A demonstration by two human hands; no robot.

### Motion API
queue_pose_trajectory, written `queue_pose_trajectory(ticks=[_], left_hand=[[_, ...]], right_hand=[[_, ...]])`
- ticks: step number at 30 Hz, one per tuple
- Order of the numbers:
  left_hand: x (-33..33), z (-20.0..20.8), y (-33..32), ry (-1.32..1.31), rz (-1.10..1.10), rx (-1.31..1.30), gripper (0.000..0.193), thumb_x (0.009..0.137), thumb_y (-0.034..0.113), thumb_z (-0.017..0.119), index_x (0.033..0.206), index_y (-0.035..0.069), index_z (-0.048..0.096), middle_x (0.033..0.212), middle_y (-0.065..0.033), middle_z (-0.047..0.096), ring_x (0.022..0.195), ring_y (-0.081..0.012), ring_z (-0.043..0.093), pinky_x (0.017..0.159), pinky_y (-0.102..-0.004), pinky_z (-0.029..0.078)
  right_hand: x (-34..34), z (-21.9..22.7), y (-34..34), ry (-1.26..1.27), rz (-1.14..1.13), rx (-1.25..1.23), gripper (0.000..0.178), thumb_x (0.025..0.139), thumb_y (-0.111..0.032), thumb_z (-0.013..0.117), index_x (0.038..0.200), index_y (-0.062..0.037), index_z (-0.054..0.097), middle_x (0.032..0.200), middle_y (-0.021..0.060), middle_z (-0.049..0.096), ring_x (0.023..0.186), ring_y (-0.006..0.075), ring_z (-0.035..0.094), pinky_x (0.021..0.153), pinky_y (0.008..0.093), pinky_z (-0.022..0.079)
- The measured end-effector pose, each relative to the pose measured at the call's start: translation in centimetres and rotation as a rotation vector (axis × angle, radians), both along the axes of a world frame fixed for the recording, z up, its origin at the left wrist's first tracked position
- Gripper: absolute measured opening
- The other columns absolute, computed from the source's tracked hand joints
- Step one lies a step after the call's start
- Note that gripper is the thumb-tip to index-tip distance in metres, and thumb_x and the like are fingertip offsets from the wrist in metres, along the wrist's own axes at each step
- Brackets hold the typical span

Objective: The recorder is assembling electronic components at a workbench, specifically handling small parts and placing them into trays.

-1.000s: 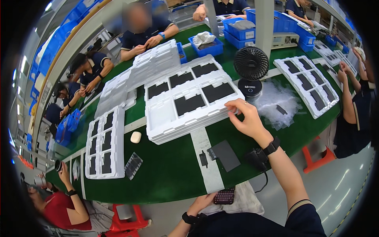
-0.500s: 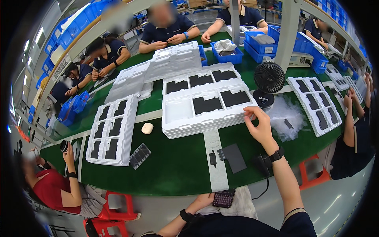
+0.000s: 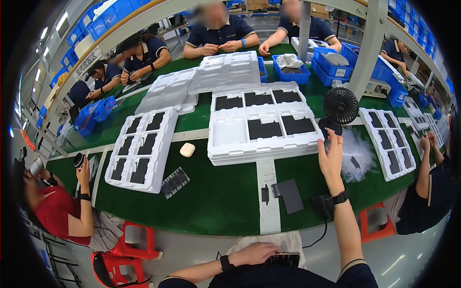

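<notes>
My right hand (image 3: 330, 161) reaches over the table to the base (image 3: 329, 127) of a small black fan (image 3: 340, 105). Its fingers are apart and stretched out, with the fingertips at the base, next to the right corner of a stack of white plastic trays (image 3: 261, 152). The top tray holds several flat black parts (image 3: 264, 129); its near left pocket has none. Low at my lap, my left hand (image 3: 259, 252) grips a dark phone (image 3: 284, 259), its fingers lying along the phone's upper edge. An L-shaped black part (image 3: 289, 196) and a small black piece (image 3: 265, 194) lie on the table between my arms.
More loaded tray stacks stand left (image 3: 140, 149) and right (image 3: 388, 141). A white case (image 3: 187, 150), a clear strip (image 3: 175, 183) and crumpled plastic film (image 3: 357, 156) lie on the green tabletop. Blue bins (image 3: 291, 72) and a metal post (image 3: 366, 57) stand beyond. Co-workers sit around the table.
My right hand has left the tray corner for the fan's base, and its fingers have straightened. My left hand has moved over the phone, which is tilted flatter. The view has shifted slightly.
</notes>
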State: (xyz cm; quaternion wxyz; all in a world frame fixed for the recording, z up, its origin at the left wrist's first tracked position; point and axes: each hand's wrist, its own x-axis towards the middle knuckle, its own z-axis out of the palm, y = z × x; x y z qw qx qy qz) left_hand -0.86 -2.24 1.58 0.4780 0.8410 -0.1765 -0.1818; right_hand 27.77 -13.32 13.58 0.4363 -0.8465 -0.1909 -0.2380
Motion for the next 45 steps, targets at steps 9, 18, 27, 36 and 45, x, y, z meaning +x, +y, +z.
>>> queue_pose_trajectory(ticks=[9, 18, 27, 36, 45], left_hand=[[-1.7, 10.2, 3.1, 0.035, 0.151, -0.170, 0.023, 0.083, 0.015, 0.056, 0.105, 0.007, 0.055, 0.094, -0.0095, 0.057, 0.086, -0.0245, 0.058, 0.072, -0.0325, 0.047], [8.1, 18.3, 17.8, -0.471, 1.094, 0.319, 0.022, 0.083, 0.016, 0.055, 0.099, 0.002, 0.060, 0.083, -0.0116, 0.062, 0.075, -0.0198, 0.059, 0.061, -0.0301, 0.045], [11.5, 16.2, 18.5, -0.378, 0.996, 0.427, 0.030, 0.086, 0.022, 0.048, 0.082, -0.006, 0.059, 0.066, -0.0233, 0.055, 0.066, -0.0362, 0.055, 0.062, -0.0380, 0.042], [12.5, 18.4, 18.5, -0.219, 1.229, -0.267, 0.031, 0.088, 0.024, 0.050, 0.092, -0.006, 0.056, 0.086, -0.0153, 0.062, 0.084, -0.0233, 0.060, 0.072, -0.0315, 0.045], [6.1, 19.4, 18.3, -0.411, 1.068, -1.131, 0.035, 0.088, 0.016, 0.046, 0.115, -0.006, 0.044, 0.115, -0.0149, 0.052, 0.109, -0.0218, 0.049, 0.094, -0.0340, 0.040]], right_hand=[[-0.6, 1.7, 0.1, 0.132, -0.007, -0.216, 0.034, 0.084, -0.029, 0.053, 0.099, 0.0011, 0.057, 0.096, 0.0142, 0.051, 0.091, 0.0319, 0.052, 0.074, 0.0387, 0.043], [0.2, 2.6, -0.1, 0.108, 0.051, -0.223, 0.034, 0.081, -0.026, 0.058, 0.093, 0.0059, 0.056, 0.091, 0.0204, 0.052, 0.081, 0.0355, 0.053, 0.071, 0.0399, 0.043], [1.0, 3.8, 0.3, 0.171, 0.087, -0.077, 0.026, 0.080, -0.019, 0.061, 0.090, 0.0042, 0.054, 0.087, 0.0141, 0.053, 0.073, 0.0193, 0.054, 0.059, 0.0293, 0.044], [1.2, 2.4, 2.2, 0.652, 0.404, 1.044, 0.024, 0.089, -0.018, 0.053, 0.103, -0.0063, 0.038, 0.102, 0.0092, 0.050, 0.091, 0.0170, 0.054, 0.082, 0.0370, 0.048], [-4.2, 4.9, 2.6, 0.713, 0.550, 0.926, 0.020, 0.089, -0.017, 0.053, 0.100, -0.0048, 0.041, 0.094, 0.0077, 0.054, 0.092, 0.0151, 0.055, 0.077, 0.0320, 0.050]])
